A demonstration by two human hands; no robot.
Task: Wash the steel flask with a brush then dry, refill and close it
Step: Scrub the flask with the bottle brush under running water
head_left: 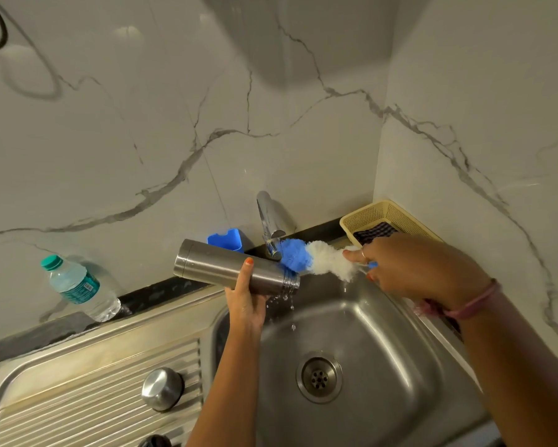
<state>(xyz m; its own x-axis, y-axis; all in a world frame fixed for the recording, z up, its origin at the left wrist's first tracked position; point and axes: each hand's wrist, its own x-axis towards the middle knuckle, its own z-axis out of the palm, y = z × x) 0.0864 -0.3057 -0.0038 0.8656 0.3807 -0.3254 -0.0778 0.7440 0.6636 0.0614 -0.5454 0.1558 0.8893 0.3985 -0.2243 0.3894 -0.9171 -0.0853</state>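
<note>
The steel flask lies almost level over the sink basin, its open threaded mouth pointing right and dripping water. My left hand grips it from below around the middle. My right hand holds the bottle brush, blue bristles at the tip and white behind, just outside the flask's mouth and touching it. The flask's steel cap rests on the ribbed draining board. A plastic water bottle with a teal cap lies tilted against the wall at left.
The chrome tap stands behind the flask's mouth, beside a blue holder. A cream plastic basket with a dark checked cloth sits in the back right corner. The drain lies in the basin's centre. Marble walls close in behind and right.
</note>
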